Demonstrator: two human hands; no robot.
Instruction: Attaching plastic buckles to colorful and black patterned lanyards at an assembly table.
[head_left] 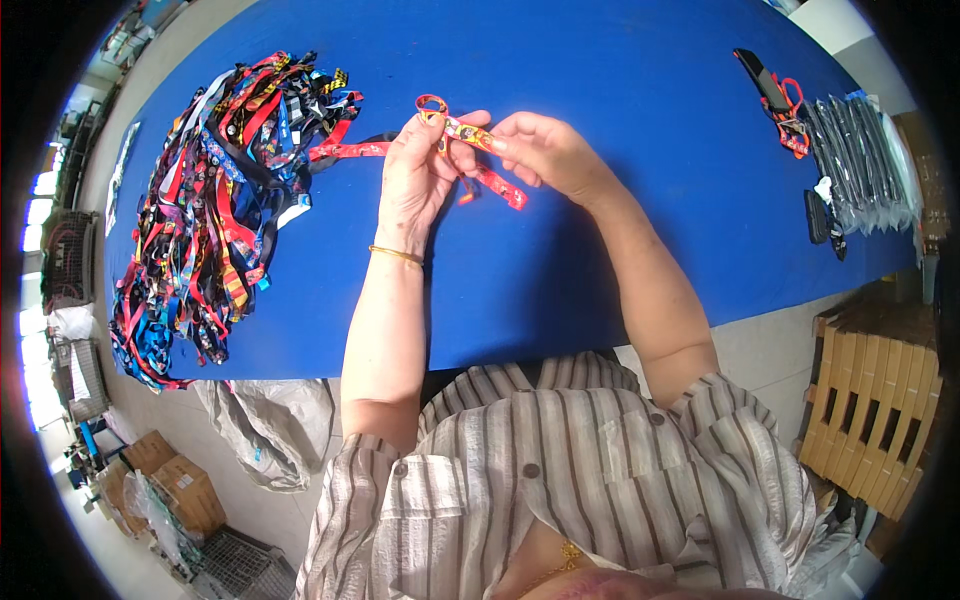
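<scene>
Over the middle of the blue table, my left hand (415,165) pinches a red and yellow printed strap (467,132), part of which curls into a loop above the fingertips. My right hand (545,150) grips the same strap farther along, thumb against the fingers. A red end of strap hangs below, between the hands. Another stretch of red strap runs left from my left hand toward a large heap of mixed printed lanyards (215,215). Whether that stretch belongs to the held piece I cannot tell.
The blue table (640,70) fills the middle. At its right lie red-handled scissors (793,95), a black item (818,217) and a row of clear-wrapped dark packs (862,160). Stacked cardboard (868,400) stands off the right edge; a pale sack (270,430) and boxes (185,490) lie lower left.
</scene>
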